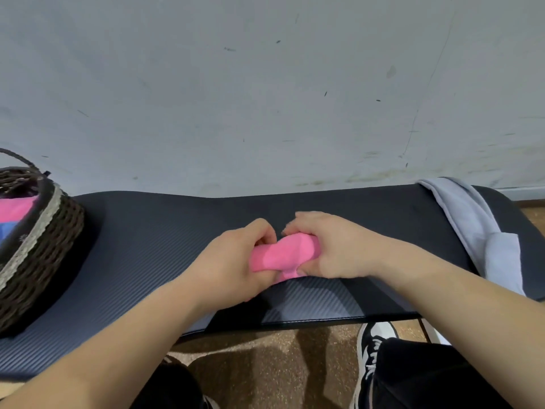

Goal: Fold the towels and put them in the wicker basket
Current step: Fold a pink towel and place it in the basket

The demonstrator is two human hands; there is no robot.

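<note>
Left hand (236, 261), right hand (333, 249) gripping pink towel (280, 253), wicker basket (44, 246) holding towels (14, 208)

One head-worn view looks forward and down, close over the mat (141, 255), apparently facing a wall (265, 84).

Two bare forearms are shown, ending in the left hand (233, 261) and the right hand (336, 249). Plain black trousers (427, 379) are worn, seen over both legs along the lower edge of the view. On the right foot a low sneaker (370, 349) is worn, black and white in panels, with white laces and a pale sole.
</note>
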